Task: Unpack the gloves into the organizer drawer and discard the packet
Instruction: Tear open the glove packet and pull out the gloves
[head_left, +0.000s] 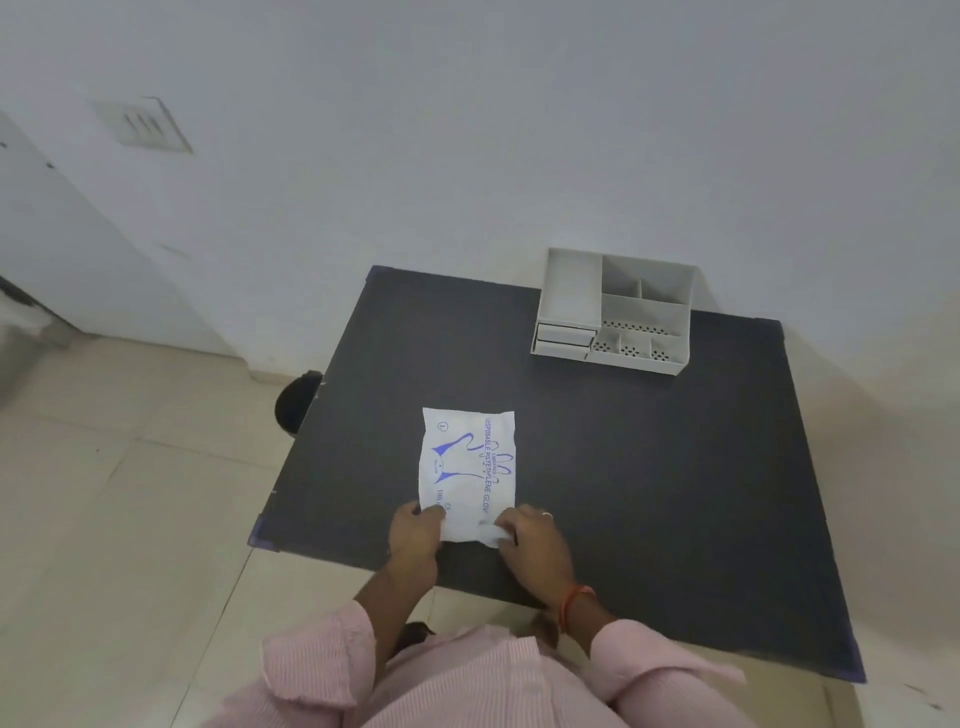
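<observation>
- Gloves packet (467, 475), white with blue print, lies flat on the dark table (649, 467), its near end pinched between both hands.
- Left hand (414, 540) grips the packet's near left corner, fingers closed on it.
- Right hand (530, 543) pinches the near right corner, which is crumpled; a ring shows on one finger and a red thread on the wrist.
- Pink sleeves cover both forearms.
- Grey organizer (615, 312) stands well beyond the hands, to their right, its small drawers closed.
</observation>
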